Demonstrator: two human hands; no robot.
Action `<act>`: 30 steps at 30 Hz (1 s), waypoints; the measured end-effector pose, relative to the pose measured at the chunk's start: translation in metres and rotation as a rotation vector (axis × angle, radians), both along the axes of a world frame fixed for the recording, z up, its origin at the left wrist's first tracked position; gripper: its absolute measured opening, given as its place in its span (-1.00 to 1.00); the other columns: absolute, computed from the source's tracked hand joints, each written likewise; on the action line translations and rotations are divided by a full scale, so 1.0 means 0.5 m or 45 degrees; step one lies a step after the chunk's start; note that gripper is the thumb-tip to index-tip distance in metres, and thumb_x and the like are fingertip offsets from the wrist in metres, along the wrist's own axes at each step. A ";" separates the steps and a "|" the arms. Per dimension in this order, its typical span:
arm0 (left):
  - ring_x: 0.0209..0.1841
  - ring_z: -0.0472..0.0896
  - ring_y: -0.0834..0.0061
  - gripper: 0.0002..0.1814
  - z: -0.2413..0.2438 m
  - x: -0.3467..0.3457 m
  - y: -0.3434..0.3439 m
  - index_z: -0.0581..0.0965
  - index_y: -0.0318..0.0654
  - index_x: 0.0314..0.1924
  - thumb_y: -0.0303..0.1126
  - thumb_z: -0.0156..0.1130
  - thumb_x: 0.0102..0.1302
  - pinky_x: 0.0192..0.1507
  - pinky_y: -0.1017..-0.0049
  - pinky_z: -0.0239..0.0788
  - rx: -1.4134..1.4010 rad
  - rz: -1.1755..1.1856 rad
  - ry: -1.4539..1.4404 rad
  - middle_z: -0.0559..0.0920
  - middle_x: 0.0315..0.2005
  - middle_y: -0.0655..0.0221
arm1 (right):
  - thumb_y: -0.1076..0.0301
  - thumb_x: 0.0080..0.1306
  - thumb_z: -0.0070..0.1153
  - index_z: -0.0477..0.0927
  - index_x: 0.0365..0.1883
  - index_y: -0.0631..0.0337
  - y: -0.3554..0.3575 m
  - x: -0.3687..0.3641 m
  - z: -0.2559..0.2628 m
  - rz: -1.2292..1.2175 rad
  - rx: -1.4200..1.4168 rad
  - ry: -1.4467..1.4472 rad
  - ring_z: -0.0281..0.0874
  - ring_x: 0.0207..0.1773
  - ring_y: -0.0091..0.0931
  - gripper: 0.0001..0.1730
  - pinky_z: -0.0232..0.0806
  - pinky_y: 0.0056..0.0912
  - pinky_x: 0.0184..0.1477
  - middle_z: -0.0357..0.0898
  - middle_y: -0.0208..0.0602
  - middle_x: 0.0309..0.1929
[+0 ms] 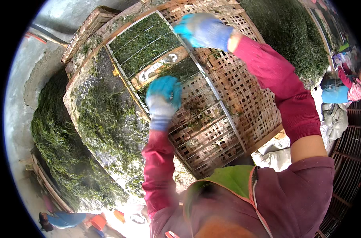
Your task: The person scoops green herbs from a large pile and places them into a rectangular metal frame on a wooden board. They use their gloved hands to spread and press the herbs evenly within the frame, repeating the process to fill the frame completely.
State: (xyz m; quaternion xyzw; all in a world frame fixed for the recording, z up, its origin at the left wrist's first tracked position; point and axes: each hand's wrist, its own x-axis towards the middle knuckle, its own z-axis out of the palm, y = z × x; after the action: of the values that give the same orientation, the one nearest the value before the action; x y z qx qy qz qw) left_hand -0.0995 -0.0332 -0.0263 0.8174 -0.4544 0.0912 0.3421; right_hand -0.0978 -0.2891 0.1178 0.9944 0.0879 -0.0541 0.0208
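My left hand (164, 101), in a blue-and-white coated work glove, is over a rectangular frame with thin crossbars (216, 95). Its fingers look curled, but what lies under them is hidden. My right hand (205, 31), gloved alike and blurred, is at the frame's far right edge, above a woven bamboo mat (246, 86). Finely shredded green plant matter (147, 35) fills the far part of the frame. Across it lies a wooden board with white markings (161, 67), just beyond my left hand. Through the near part, the mat shows with scattered green bits on it.
Loose green plant matter (109, 116) lies on a pale surface to the left, with a larger heap (58, 131) beyond. Another dark green mass (290, 38) is at the upper right. One person (347, 86) is at the right, another (67, 220) at lower left by an orange bucket (98, 221).
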 end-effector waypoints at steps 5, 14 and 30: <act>0.22 0.60 0.07 -0.65 -0.007 -0.018 0.051 0.64 -0.20 0.10 -0.25 0.27 0.37 0.43 0.10 0.24 0.273 0.158 -0.257 0.66 0.16 0.11 | 0.13 0.40 0.15 0.55 0.35 -0.05 -0.039 -0.118 -0.255 0.561 0.041 -0.042 0.03 0.68 -0.39 -0.46 -0.42 0.18 0.71 0.28 -0.30 0.58; 0.22 0.61 0.02 -0.55 0.009 -0.048 0.116 0.59 -0.15 0.23 -0.37 0.29 0.32 0.50 0.02 0.11 -0.154 0.546 0.076 0.59 0.26 0.13 | 0.15 0.39 0.19 0.58 0.25 0.02 0.038 -0.082 -0.345 0.502 0.466 -0.180 0.50 0.39 -0.24 -0.52 0.37 0.00 0.42 0.56 -0.17 0.36; 0.38 0.44 -0.02 -0.42 -0.042 -0.053 0.229 0.54 -0.19 0.29 -0.35 0.40 0.25 0.44 0.04 0.20 -0.679 0.540 0.247 0.55 0.30 0.10 | -0.08 0.22 0.40 -0.02 0.66 -0.05 0.062 -0.078 -0.286 0.555 0.338 -0.666 0.04 0.65 -0.14 0.18 0.15 0.01 0.58 -0.11 -0.09 0.69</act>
State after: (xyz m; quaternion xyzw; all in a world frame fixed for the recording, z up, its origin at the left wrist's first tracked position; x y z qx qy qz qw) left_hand -0.1259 0.0811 -0.0473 0.7804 -0.2000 0.1977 0.5584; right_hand -0.1367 -0.2582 -0.0252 0.9265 0.2958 0.2198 -0.0758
